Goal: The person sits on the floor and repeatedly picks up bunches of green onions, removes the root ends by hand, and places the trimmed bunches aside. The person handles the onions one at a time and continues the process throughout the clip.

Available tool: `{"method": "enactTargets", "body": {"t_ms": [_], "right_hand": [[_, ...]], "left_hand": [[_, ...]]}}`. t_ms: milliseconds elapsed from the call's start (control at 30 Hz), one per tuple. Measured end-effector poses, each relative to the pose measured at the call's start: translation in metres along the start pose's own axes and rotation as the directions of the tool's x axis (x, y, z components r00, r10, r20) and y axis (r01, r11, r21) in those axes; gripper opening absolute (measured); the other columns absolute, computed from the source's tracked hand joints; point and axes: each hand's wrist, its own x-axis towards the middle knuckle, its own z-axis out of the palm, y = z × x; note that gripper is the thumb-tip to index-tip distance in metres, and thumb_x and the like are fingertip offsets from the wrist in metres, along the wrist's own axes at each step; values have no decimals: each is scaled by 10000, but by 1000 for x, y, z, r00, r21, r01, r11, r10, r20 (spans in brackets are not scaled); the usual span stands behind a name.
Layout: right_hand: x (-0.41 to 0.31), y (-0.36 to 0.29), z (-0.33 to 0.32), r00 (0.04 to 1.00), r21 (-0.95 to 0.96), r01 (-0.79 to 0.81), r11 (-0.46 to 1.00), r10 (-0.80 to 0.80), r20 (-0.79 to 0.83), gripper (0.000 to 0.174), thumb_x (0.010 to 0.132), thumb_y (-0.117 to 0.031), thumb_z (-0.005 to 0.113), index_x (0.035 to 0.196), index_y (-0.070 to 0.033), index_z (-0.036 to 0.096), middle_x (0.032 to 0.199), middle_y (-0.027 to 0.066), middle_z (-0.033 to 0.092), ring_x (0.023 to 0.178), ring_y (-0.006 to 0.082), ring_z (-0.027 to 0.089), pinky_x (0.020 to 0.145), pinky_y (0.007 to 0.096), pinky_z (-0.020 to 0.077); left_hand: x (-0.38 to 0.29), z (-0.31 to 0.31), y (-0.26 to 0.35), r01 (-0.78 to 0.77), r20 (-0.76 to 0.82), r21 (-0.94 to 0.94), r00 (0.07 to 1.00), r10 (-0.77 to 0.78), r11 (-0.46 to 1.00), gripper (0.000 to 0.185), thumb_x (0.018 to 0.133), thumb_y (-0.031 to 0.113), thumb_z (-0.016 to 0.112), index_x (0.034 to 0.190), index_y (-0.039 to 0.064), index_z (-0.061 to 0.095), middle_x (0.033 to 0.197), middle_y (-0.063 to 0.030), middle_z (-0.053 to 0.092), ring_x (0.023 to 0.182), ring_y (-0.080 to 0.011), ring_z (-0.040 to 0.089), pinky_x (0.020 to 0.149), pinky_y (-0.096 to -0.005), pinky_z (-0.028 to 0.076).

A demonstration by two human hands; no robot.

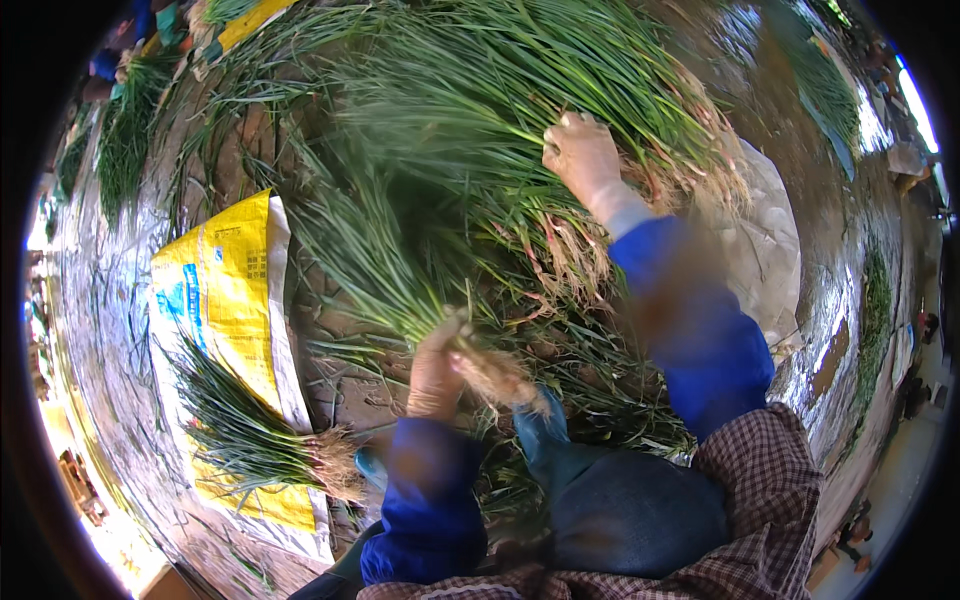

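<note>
My left hand grips a bunch of spring onions just above its pale, hairy roots. The leaves fan out up and left, partly blurred. At the large pile of spring onions, my right hand has its fingers curled around a few stalks, though the palm side is hidden. Pinkish stem bases and roots of the pile point right. Below the right hand lies a loose cluster of rooted stalks. A separate neat bunch rests on a yellow-and-white woven sack at left.
Cut leaves litter the wet floor. A pale plastic sheet lies under the pile's right side. My boot stands amid leaf scraps. Other people are at upper left near more greens. Another heap lies at upper right.
</note>
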Motion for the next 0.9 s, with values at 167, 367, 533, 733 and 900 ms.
{"method": "enactTargets", "body": {"t_ms": [167, 367, 533, 733, 900], "right_hand": [[-86, -81, -50, 852, 675, -139, 724, -260, 454, 436, 852, -498, 630, 840, -62, 632, 832, 105, 597, 774, 240, 611, 711, 353, 512], [-138, -116, -9, 944, 710, -221, 669, -37, 328, 399, 893, -443, 605, 840, -47, 591, 754, 125, 632, 707, 322, 635, 635, 413, 504], [-102, -76, -32, 909, 869, -414, 272, 178, 377, 334, 977, -387, 509, 981, -73, 619, 840, 68, 672, 665, 160, 641, 575, 305, 523], [5, 40, 26, 952, 110, -230, 967, 200, 233, 297, 911, -295, 563, 1074, -52, 611, 1137, 175, 620, 938, 332, 639, 798, 437, 520], [-56, -16, -47, 933, 485, -339, 806, 355, 62, 160, 841, -180, 663, 893, -53, 579, 860, 148, 663, 679, 303, 660, 602, 395, 532]], "left_hand": [[24, 5, -24, -8, 222, 45, 975, -2, 999, 326, 898, 165, 614, 1157, -28, 566, 1039, -150, 683, 899, -275, 678, 830, -408, 558], [7, 10, -56, -20, -4, 82, 1000, 20, 996, 200, 890, 118, 624, 1007, -45, 626, 836, -135, 687, 730, -225, 678, 626, -312, 575], [9, -18, -80, 29, -301, -50, 953, -43, 998, 209, 940, 111, 569, 1025, -74, 613, 916, -142, 677, 827, -219, 666, 838, -347, 562], [-7, 0, -69, 224, -42, -71, 973, -227, 972, 187, 894, 108, 606, 1045, -3, 609, 846, -67, 642, 730, -159, 611, 702, -300, 533], [4, 7, -55, 255, -33, 87, 967, -253, 963, 153, 879, 116, 650, 993, 30, 595, 856, -57, 642, 725, -164, 608, 658, -287, 521]]}}
